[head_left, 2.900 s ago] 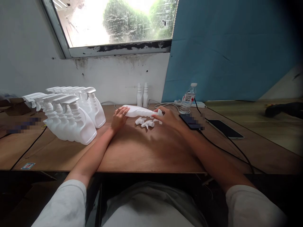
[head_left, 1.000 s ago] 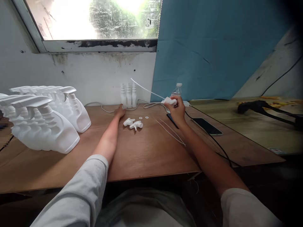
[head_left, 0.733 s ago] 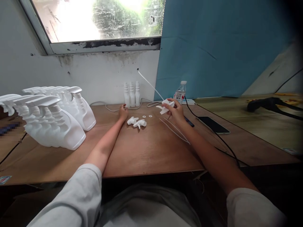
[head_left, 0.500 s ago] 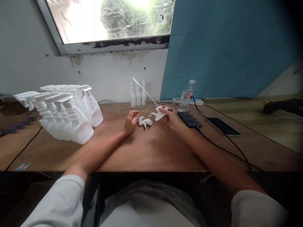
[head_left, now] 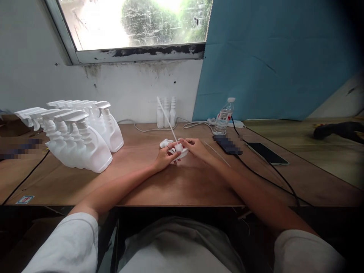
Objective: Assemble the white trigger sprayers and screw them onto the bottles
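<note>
A white spray head (head_left: 182,153) is between my two hands, with its thin white tube (head_left: 167,119) slanting up and to the left. My left hand (head_left: 165,156) has its fingers closed on the spray head from the left. On the right side of it, my right hand (head_left: 196,148) pinches near the collar of the same spray head. Another white nozzle part (head_left: 165,143) shows just behind the left fingers. A second thin white tube (head_left: 217,153) lies on the table beside my right wrist.
Rows of white spray bottles (head_left: 85,148) stand at the left. Three small white bottles (head_left: 166,113) are by the wall. A clear water bottle (head_left: 223,117), a dark phone (head_left: 227,145) and another phone (head_left: 267,153) with black cables are on the right.
My right hand has brought the spray head left and down to my left hand, which has closed on it. The tube on it now stands steeper. A loose tube shows by the right wrist.
</note>
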### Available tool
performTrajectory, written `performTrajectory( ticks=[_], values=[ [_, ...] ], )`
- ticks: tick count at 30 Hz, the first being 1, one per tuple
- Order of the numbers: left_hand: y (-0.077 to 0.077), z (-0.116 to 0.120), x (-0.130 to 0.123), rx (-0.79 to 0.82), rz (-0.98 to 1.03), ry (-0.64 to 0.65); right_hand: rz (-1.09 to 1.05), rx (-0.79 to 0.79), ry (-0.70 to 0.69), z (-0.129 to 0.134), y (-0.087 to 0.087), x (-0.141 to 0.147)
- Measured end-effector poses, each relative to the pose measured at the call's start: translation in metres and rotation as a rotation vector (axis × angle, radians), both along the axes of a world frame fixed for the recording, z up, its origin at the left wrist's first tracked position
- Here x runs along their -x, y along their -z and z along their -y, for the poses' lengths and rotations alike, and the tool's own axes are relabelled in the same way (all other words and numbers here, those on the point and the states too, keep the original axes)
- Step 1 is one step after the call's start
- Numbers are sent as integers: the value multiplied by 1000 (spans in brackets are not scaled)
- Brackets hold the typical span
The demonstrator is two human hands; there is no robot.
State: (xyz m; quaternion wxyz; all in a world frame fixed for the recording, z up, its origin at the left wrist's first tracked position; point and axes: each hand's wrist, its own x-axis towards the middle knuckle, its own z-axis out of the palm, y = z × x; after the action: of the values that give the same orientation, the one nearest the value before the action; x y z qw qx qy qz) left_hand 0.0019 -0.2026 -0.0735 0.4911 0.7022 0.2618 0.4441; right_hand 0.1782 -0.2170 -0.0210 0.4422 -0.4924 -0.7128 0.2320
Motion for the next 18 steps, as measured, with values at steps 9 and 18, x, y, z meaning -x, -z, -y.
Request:
performTrajectory(
  ticks=[9,18],
  values=[
    [1,5,-2,-263,-236,-109,528,-417,-7,0,9,-6],
    [-18,19,-9,8,-213,-145,631,-505,195,-4,7,-7]
  ],
)
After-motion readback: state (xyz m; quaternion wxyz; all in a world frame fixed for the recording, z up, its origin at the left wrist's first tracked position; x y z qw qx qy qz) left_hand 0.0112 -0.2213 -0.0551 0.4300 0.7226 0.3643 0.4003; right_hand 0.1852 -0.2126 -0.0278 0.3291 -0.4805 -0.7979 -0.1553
